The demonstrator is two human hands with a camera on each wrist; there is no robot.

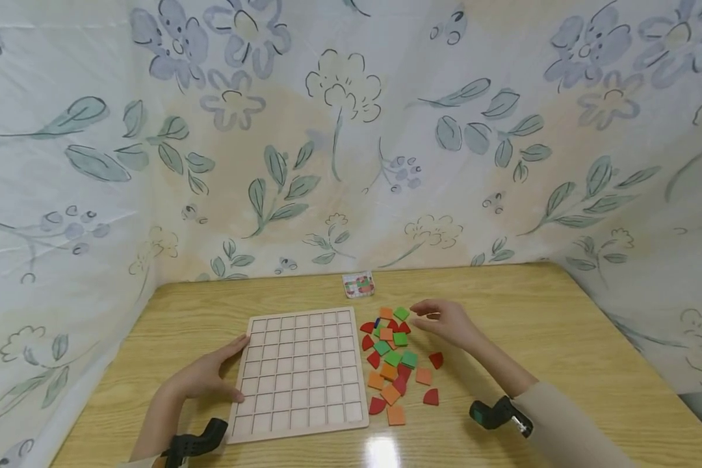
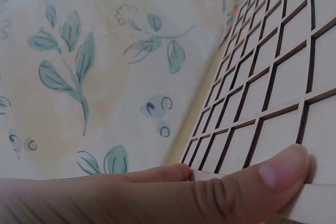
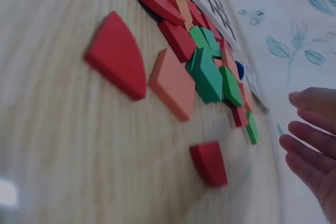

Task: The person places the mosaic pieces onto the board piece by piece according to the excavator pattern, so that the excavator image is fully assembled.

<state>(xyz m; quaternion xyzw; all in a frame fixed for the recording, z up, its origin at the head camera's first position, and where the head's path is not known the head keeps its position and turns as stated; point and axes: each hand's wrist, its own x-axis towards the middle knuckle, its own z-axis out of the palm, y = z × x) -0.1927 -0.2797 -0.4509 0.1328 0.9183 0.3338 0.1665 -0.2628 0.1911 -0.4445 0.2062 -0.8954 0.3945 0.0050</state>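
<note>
A pale wooden grid board (image 1: 301, 374) with square cells lies on the table, its cells bare. Along its left edge my left hand (image 1: 210, 370) rests, thumb (image 2: 286, 169) on the rim and fingers spread. My right hand (image 1: 444, 322) hovers at the far right side of a pile of coloured pieces, fingers relaxed and holding nothing; in the right wrist view the hand (image 3: 315, 140) shows bare fingers. Nearest to it is a green square (image 1: 401, 313). The pile mixes orange squares (image 1: 396, 415), green squares (image 1: 409, 359) and red quarter-circle pieces (image 1: 431, 396).
A small card (image 1: 359, 285) with a red and green pattern lies behind the pile, near the table's back edge. A red piece (image 1: 436, 359) sits apart on the right. Flowered cloth (image 1: 351, 162) hangs behind and on both sides of the wooden table (image 1: 503, 292).
</note>
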